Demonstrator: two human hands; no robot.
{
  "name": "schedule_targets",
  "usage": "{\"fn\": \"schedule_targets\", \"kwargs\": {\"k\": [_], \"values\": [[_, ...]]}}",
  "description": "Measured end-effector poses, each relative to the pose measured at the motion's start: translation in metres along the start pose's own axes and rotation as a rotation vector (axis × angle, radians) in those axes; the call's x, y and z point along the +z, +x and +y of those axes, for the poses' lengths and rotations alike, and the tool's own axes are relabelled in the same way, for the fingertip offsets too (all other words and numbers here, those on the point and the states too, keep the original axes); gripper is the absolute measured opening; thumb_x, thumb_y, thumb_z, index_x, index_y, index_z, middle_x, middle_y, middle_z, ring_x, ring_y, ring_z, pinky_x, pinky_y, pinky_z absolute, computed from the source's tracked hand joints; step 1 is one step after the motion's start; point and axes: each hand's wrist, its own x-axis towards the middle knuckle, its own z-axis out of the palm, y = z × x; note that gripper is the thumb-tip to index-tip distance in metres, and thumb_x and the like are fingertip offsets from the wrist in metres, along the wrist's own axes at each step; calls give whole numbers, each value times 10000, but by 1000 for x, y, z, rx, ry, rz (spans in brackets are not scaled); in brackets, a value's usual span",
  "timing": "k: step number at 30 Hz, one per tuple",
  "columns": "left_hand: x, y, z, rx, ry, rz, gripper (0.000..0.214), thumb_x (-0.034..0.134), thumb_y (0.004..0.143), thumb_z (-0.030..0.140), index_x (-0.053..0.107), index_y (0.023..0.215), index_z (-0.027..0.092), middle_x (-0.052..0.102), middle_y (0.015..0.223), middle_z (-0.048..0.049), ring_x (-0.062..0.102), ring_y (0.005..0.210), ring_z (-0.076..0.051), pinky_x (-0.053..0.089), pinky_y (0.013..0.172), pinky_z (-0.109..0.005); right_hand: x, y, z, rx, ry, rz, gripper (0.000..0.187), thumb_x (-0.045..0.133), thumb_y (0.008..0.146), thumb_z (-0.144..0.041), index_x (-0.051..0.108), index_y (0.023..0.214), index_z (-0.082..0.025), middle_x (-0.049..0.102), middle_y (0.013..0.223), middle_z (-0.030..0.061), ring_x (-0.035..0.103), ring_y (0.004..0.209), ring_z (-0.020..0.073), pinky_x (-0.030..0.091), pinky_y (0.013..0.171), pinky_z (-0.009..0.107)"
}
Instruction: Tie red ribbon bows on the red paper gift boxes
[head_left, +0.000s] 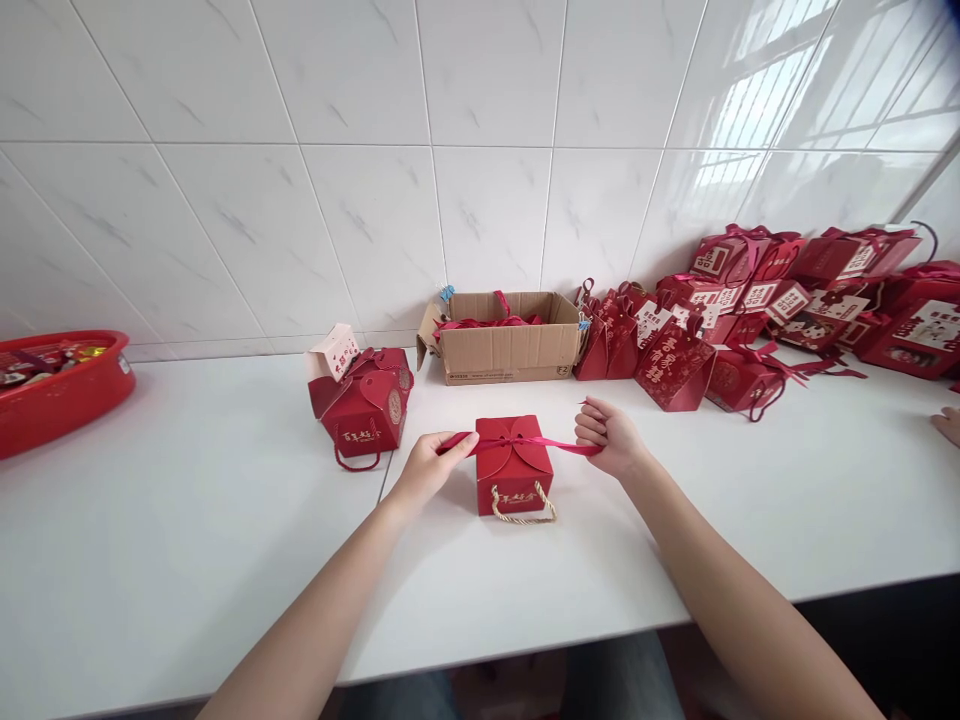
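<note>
The desk (247,560) is spanning the lower frame. A red basin (67,398) is resting at far left, and a carton (510,357) is standing just above centre. The box (514,466) is sitting just below centre, the left hand (429,468) and the right hand (616,440) flanking it. Each hand's fingers (591,424) are clamping on the ribbon (525,440), which is running across the box's top (a gold cord (517,520) is looping from its near side).
</note>
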Motion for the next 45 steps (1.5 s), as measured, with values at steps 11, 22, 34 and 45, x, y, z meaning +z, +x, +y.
{"fn": "schedule_targets", "kwargs": {"k": [11, 22, 34, 45], "values": [[-4, 3, -2, 15, -2, 18, 360, 663, 767, 471, 570, 598, 167, 515, 630, 19, 404, 628, -120, 279, 609, -254, -3, -3, -11, 15, 71, -5, 401, 445, 919, -239, 207, 598, -218, 214, 425, -96, 121, 339, 57, 155, 309, 203], [-4, 2, 2, 44, 17, 89, 371, 672, 695, 516, 595, 625, 160, 520, 621, 5, 455, 647, -143, 325, 618, -261, -5, -5, -19, 11, 30, -5, 406, 390, 935, -202, 148, 609, -220, 154, 447, -97, 89, 352, 62, 146, 310, 202], [-12, 6, -3, 20, 102, 74, 362, 656, 711, 524, 599, 659, 170, 499, 609, 19, 456, 622, -136, 315, 574, -250, -7, -2, -18, -160, -334, 144, 382, 413, 894, -237, 204, 576, -218, 179, 467, -87, 152, 371, 66, 201, 353, 214], [-16, 20, -30, 71, 376, 560, 512, 611, 674, 180, 496, 1170, 233, 489, 1270, -101, 418, 1241, -290, 361, 1005, -428, -1, 2, 8, -750, -926, 444, 334, 626, 715, -315, 518, 1010, -201, 516, 1204, 128, 459, 1174, 299, 368, 978, 450]]}}
